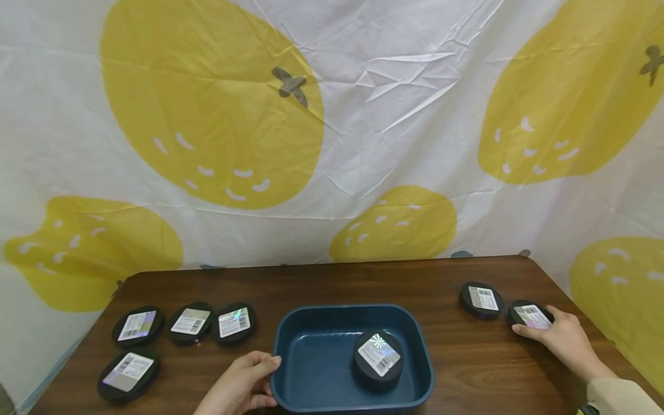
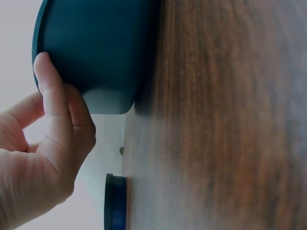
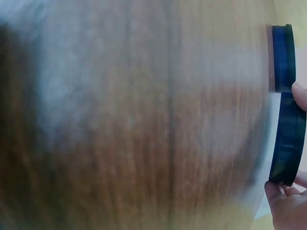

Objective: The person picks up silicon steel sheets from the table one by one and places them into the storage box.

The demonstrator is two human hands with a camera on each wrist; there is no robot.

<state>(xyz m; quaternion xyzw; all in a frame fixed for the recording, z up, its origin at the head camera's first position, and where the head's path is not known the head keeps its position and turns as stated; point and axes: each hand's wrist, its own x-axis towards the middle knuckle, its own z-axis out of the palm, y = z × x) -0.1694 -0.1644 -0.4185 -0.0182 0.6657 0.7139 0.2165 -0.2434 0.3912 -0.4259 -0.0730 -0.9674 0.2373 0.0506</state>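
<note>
My left fingers (image 1: 264, 368) pinch the blue tray (image 1: 282, 334) rim; a tug could slide the barcoded disc (image 1: 378, 360) inside; far right on the bench (image 1: 482, 357), my right fingers (image 1: 559, 315) pinch a labelled disc (image 1: 531, 316); slack hold could drop it onto the neighbouring disc (image 1: 481, 300)

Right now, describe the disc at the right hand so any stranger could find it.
On the brown table, look right of the blue tray, past the first black disc. The disc farthest right alone is gripped, by the right hand.
</note>
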